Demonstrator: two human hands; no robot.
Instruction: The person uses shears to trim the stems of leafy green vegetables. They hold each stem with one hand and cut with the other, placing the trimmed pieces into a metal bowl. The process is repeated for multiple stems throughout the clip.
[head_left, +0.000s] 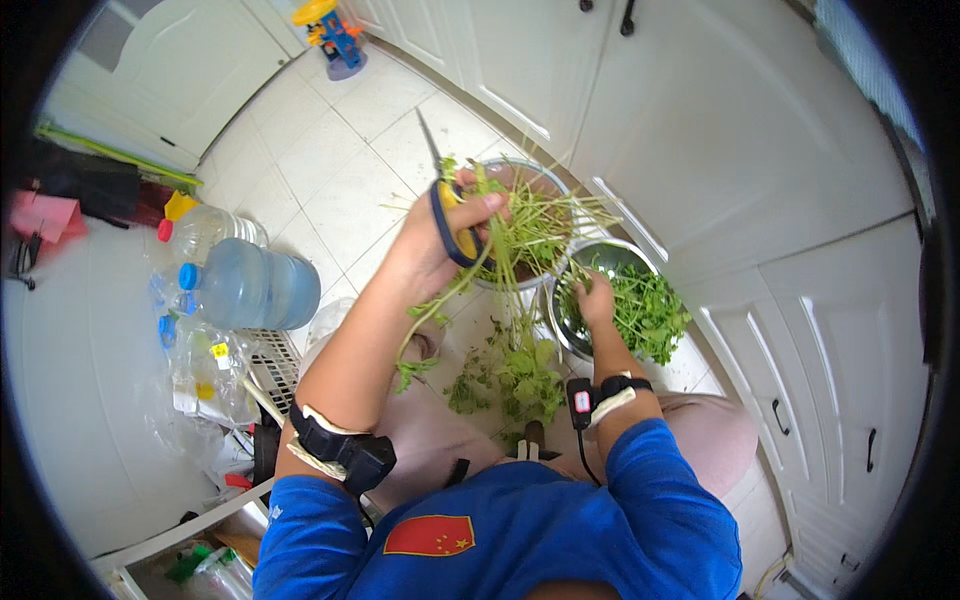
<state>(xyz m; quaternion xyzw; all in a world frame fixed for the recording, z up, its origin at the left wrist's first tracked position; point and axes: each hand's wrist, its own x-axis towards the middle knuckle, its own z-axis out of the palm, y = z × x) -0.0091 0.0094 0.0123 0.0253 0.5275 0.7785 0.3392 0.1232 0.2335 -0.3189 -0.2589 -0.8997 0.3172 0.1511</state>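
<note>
My left hand (472, 214) holds scissors (448, 217) with dark blue and yellow handles, blades pointing up and away, together with a bunch of long-stemmed leafy greens (525, 232). The stems fan out over a round tub (559, 176) with brownish contents. At the left inside of a metal bowl (556, 322), my right hand (598, 300) touches pale stems; its fingertips are partly hidden, so its grip is unclear. Cut leafy greens (649, 311) fill the bowl's right side. More greens (529, 375) lie on the floor between my legs.
White cabinets (712, 150) stand close on the right. Large plastic bottles (259, 285) and plastic bags (202, 375) are on the left, beside a white slotted basket (274, 367). A colourful toy (337, 41) stands on the tiled floor at the far end.
</note>
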